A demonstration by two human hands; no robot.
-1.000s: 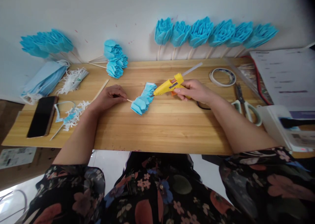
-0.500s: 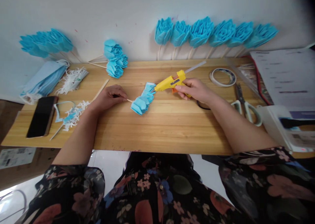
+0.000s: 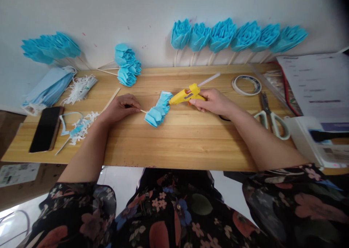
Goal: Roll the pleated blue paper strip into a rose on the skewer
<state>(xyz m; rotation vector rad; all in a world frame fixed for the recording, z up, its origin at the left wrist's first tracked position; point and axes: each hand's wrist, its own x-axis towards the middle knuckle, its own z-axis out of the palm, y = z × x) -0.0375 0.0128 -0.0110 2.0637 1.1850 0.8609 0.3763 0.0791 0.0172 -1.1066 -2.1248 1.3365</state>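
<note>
My left hand [image 3: 123, 108] is closed on a thin wooden stick [image 3: 112, 98], whose far part slants up behind the hand. At the stick's other end, a partly rolled blue flower [image 3: 155, 116] lies on the table, with a pleated blue strip [image 3: 164, 97] trailing from it to the upper right. My right hand [image 3: 209, 101] grips a yellow glue gun [image 3: 185, 94] with a clear glue stick [image 3: 209, 79] poking out of its back. The gun's nozzle is at the strip's right edge; whether it touches cannot be made out.
Blue flowers on sticks [image 3: 222, 35] lean along the wall. To the left lie face masks [image 3: 50, 88], a white string bundle [image 3: 81, 88], a phone [image 3: 45, 130] and scraps [image 3: 79, 130]. On the right are a tape roll [image 3: 247, 85], scissors [image 3: 269, 113], papers [image 3: 316, 84] and a white box [image 3: 302, 135].
The glue gun has shifted slightly left and down along the strip, and its glue stick has moved with it. My left hand and the flower are almost still.
</note>
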